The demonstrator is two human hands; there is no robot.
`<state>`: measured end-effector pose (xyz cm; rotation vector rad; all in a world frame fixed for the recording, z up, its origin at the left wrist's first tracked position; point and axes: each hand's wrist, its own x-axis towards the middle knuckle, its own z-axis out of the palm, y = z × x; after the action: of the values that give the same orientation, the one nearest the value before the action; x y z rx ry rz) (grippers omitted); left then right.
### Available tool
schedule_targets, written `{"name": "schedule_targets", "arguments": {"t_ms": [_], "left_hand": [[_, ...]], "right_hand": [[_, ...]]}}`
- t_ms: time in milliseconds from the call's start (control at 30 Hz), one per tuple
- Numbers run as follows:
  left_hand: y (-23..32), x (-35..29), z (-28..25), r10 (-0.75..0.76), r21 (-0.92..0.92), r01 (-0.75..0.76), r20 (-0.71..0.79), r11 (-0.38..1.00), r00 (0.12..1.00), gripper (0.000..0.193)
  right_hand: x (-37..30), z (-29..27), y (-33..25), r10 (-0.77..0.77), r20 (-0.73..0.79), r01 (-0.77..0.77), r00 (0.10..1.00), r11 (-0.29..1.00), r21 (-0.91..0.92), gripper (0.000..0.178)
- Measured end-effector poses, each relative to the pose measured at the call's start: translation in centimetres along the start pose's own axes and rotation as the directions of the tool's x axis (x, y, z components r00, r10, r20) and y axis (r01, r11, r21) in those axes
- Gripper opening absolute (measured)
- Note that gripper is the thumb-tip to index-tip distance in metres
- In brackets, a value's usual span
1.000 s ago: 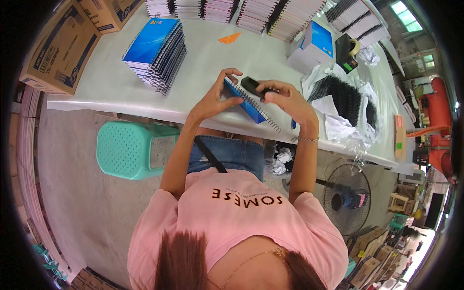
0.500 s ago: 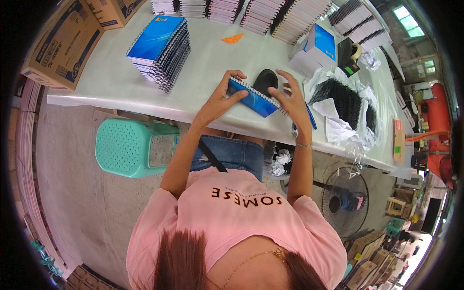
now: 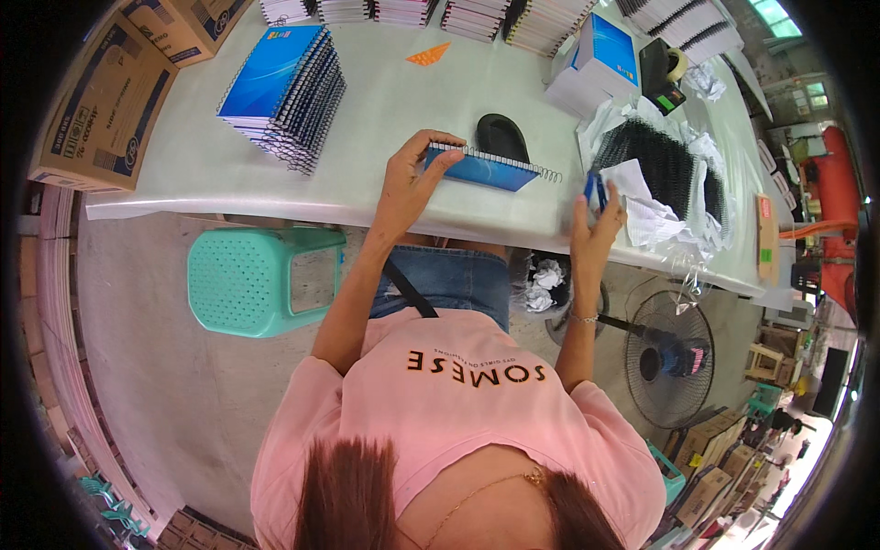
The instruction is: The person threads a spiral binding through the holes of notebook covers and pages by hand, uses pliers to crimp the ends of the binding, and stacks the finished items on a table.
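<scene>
My left hand (image 3: 410,183) grips the left end of a blue-covered spiral notebook (image 3: 481,171), which stands on its edge with the wire binding uppermost. A loose end of the wire coil (image 3: 550,174) sticks out past the notebook's right end. My right hand (image 3: 596,225) is away from the notebook, with its fingers around a blue-handled hand tool, apparently pliers or cutters (image 3: 594,189). The tool's jaws are hard to make out. Just behind the notebook lies a rounded black object (image 3: 501,136) whose kind I cannot tell.
A stack of blue spiral notebooks (image 3: 284,82) stands at left, near cardboard boxes (image 3: 110,101). Black wire coils (image 3: 646,160) lie among crumpled paper at right. Behind them are a block of blue-topped pages (image 3: 587,69) and a tape dispenser (image 3: 660,78). A fan (image 3: 669,357) stands below.
My right hand has left the notebook's right end, moved right and taken hold of the blue-handled tool from the table. The notebook has turned more level and upright in my left hand.
</scene>
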<state>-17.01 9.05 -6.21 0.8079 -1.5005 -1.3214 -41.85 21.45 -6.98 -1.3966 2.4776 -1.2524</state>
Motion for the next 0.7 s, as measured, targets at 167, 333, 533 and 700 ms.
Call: {"name": "schedule_targets", "arguments": {"t_ms": [167,333,533,700], "left_hand": [[1.2,0.4,-0.1,-0.047,-0.012,0.048,0.006,0.999,0.999,0.022],[0.8,0.3,-0.8,-0.129,0.054,0.126,0.056,0.991,0.990,0.022],[1.3,0.1,-0.9,-0.118,-0.006,0.119,0.077,0.993,0.990,0.024],[1.5,-0.3,-0.7,-0.089,-0.004,0.089,0.016,0.996,0.996,0.032]], "right_hand": [[-0.9,-1.5,-6.2,0.081,0.015,-0.081,0.997,0.927,0.367,0.064],[-3.2,-0.5,-10.9,-0.365,0.143,0.298,0.920,0.888,0.349,0.068],[-5.2,2.5,-11.9,-0.408,0.246,0.325,0.879,0.891,0.316,0.069],[-5.8,3.1,-11.9,-0.388,0.268,0.316,0.882,0.908,0.274,0.068]]}}
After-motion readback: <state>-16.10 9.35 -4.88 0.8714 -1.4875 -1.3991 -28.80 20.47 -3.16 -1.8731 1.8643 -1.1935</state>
